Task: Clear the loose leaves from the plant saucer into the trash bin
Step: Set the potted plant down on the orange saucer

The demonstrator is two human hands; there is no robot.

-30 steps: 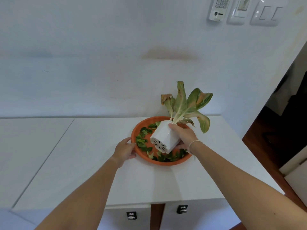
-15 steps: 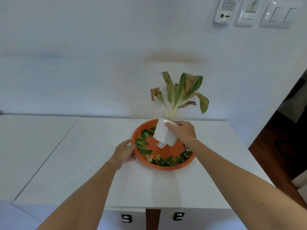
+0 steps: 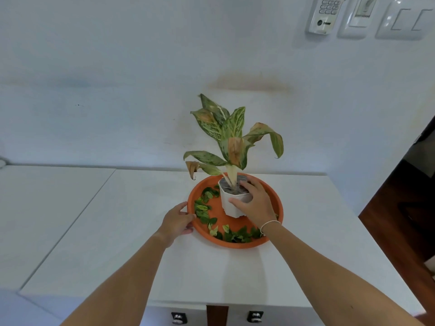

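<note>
An orange plant saucer [image 3: 274, 238] lies on the white cabinet top. Several loose green leaves [image 3: 204, 209] are scattered along its left and front inner edge. A white pot [image 3: 229, 205] with a green-and-brown leafy plant [image 3: 231, 137] stands upright in the saucer's far half. My right hand [image 3: 255, 203] wraps around the pot's right side and rim. My left hand [image 3: 177, 220] rests against the saucer's left rim, thumb over the edge. No trash bin is in view.
The white cabinet top [image 3: 117, 231] extends left with a seam to a second unit. Two drawer knobs [image 3: 179, 317] show at the front edge. A wall with a keypad [image 3: 323, 14] and switches is behind. Dark floor lies to the right.
The pot was tilted toward me with its base showing; my right hand has brought it back upright onto the saucer. My left hand stays at the saucer's left rim.
</note>
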